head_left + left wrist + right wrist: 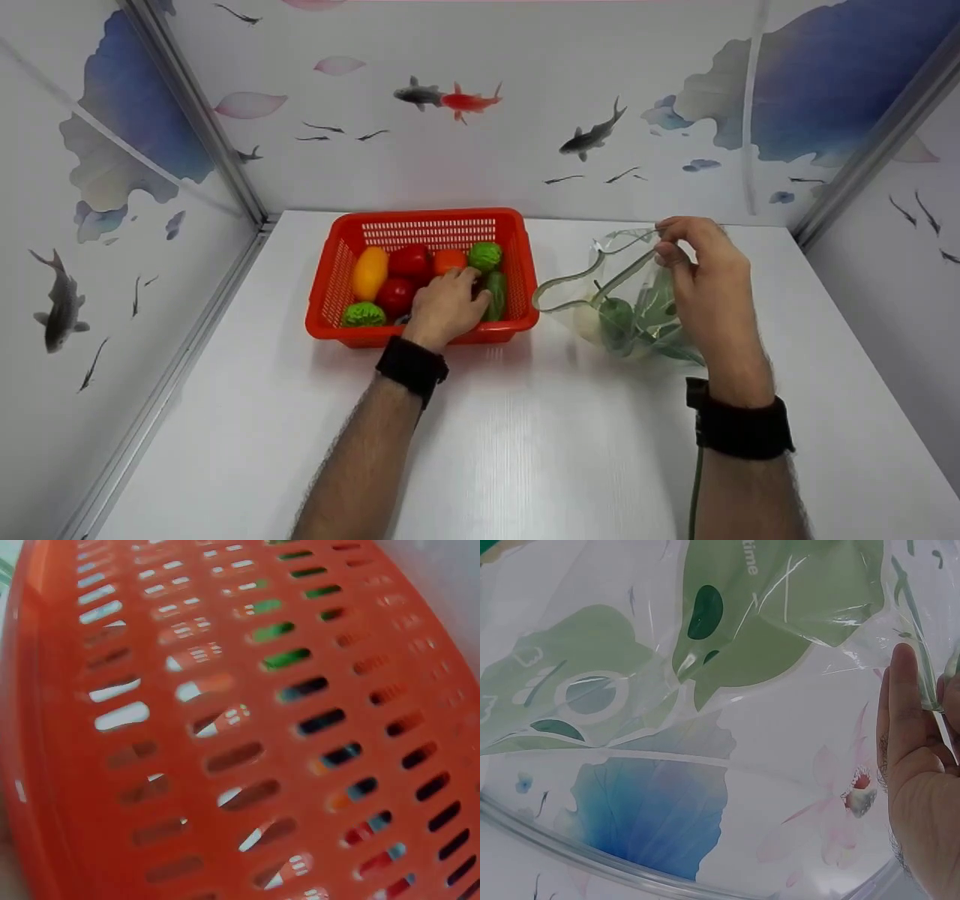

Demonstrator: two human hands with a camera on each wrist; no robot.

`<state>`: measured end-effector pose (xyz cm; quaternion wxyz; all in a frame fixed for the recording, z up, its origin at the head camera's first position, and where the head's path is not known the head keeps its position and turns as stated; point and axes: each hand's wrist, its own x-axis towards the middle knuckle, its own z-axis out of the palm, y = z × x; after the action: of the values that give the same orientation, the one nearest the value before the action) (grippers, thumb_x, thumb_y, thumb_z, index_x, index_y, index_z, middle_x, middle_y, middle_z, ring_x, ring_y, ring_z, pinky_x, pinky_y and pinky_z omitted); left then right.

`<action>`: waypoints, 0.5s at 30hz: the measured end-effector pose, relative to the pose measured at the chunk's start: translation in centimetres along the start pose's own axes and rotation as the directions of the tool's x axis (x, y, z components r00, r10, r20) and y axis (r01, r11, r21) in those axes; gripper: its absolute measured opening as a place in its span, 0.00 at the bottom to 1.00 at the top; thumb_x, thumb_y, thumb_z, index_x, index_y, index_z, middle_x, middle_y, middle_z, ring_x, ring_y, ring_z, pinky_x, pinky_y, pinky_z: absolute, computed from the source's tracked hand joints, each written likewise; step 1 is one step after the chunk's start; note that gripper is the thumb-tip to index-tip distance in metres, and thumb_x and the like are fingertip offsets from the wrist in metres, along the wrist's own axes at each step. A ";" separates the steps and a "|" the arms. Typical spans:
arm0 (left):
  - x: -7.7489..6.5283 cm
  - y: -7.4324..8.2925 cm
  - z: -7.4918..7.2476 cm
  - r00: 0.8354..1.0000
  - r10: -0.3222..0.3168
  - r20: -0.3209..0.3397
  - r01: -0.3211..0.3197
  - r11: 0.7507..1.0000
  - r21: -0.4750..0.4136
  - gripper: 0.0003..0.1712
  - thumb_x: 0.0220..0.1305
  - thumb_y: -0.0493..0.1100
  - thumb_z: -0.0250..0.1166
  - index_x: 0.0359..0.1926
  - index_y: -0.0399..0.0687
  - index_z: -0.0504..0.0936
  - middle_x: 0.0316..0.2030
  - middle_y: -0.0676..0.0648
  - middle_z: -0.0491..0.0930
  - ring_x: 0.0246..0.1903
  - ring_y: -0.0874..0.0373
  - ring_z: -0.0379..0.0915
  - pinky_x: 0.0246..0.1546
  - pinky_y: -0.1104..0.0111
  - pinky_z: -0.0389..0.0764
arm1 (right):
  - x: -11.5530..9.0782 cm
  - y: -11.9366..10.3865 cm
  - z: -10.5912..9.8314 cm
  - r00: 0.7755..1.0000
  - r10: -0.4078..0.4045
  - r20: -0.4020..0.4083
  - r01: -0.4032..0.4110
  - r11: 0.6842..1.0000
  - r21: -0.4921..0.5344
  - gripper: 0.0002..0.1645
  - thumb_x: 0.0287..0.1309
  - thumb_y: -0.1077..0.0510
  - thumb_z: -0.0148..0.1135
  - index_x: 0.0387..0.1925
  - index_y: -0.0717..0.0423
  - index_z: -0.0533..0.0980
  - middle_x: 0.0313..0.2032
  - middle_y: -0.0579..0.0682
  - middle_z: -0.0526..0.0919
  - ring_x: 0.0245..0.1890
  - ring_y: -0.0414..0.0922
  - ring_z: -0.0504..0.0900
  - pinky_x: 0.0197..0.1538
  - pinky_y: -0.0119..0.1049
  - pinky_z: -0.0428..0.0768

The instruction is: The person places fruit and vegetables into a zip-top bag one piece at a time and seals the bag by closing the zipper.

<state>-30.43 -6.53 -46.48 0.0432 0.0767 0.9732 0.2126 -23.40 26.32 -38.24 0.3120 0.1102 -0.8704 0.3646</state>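
Observation:
A red plastic basket (324, 300) holds several fruits and vegetables. My left hand (448, 304) reaches down into it over the front rim. Its fingers are among the produce, between an orange-red round piece (450, 261), a bumpy green ball-shaped piece (486, 256) and a cucumber (496, 294); I cannot tell whether they grip anything. On the right, my right hand (709, 292) pinches the rim of a clear plastic bag (780, 607) with green leaf-like printing. The bag's mouth gapes toward the basket. Inside it show a green fruit with a stem (616, 319) and a pale round piece.
Toward the basket's left lie a yellow mango-like fruit (370, 274), dark red round fruits (410, 262) and another bumpy green piece (364, 314). The white table (525, 450) is bordered by printed panels (480, 165). The basket's slotted wall (225, 720) fills the left wrist view.

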 end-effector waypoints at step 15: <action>0.7 -1.2 0.1 0.982 -0.148 0.117 0.151 0.988 -0.019 0.39 0.91 0.60 0.56 0.90 0.47 0.69 0.83 0.33 0.77 0.79 0.30 0.77 0.83 0.37 0.78 | 0.1 -0.1 -0.1 1.000 0.017 0.013 -0.017 1.000 0.004 0.09 0.84 0.62 0.67 0.48 0.67 0.80 0.63 0.63 0.91 0.71 0.61 0.88 0.58 0.06 0.70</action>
<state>-31.31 -7.47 -47.16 0.1160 0.0151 0.9690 0.2176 -23.36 26.27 -38.08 0.3031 0.1058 -0.8725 0.3683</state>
